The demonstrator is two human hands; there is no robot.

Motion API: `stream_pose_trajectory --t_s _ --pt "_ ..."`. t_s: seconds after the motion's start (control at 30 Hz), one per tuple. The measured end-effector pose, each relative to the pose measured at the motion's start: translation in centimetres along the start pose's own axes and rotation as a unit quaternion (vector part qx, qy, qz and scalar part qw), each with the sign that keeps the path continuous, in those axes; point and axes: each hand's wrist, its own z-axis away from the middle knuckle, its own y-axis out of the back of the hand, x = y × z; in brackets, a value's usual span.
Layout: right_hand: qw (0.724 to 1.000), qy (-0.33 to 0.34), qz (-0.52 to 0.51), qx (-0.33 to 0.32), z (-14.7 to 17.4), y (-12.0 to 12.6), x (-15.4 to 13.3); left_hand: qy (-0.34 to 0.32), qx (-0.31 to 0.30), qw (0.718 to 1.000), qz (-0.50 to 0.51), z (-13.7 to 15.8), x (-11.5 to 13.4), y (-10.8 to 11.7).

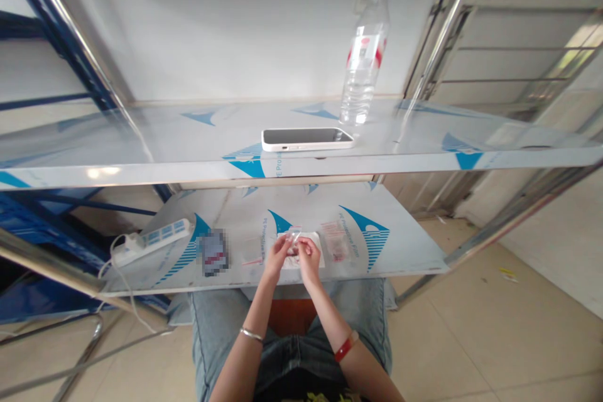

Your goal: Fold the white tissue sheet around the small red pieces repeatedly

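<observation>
My left hand (277, 255) and my right hand (308, 256) meet over the lower steel shelf (400, 245). Both pinch a small clear plastic bag (294, 236) with something reddish inside; its contents are too small to make out. Under the hands lies a white sheet or stack of bags (320, 245). Another small clear bag with red print (335, 242) lies just to the right. A thin red-tipped strip (251, 260) lies left of my left hand.
A white phone (307, 138) and a clear water bottle (365, 53) stand on the upper shelf (141, 151). A white power strip (151, 240) with its cable and a blurred dark card (213, 252) lie at the lower shelf's left. Blue racking (28, 213) stands left.
</observation>
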Motion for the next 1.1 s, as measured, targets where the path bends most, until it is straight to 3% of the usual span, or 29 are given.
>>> stream_pose_trajectory --t_s 0.1,0.3,0.47,0.6,1.1 --pt "1.0 -0.01 0.026 -0.011 0.5 -0.1 0.5 0.012 0.009 1.0 0.016 0.2 1.0 1.1" --pt "0.995 -0.003 0.072 0.07 0.2 0.6 0.8 -0.011 0.034 0.999 -0.004 0.1 1.7 2.1" --pt "0.995 -0.086 -0.026 -0.048 0.2 0.0 -0.2 -0.006 -0.002 1.0 -0.026 0.4 1.6 1.5" --pt "0.985 -0.144 -0.063 -0.075 0.4 -0.2 -0.8 -0.001 -0.022 0.999 -0.023 0.7 1.9 1.2" --pt "0.982 -0.137 -0.041 -0.122 0.5 -0.1 -1.1 -0.057 -0.042 0.996 -0.062 0.0 1.2 1.4"
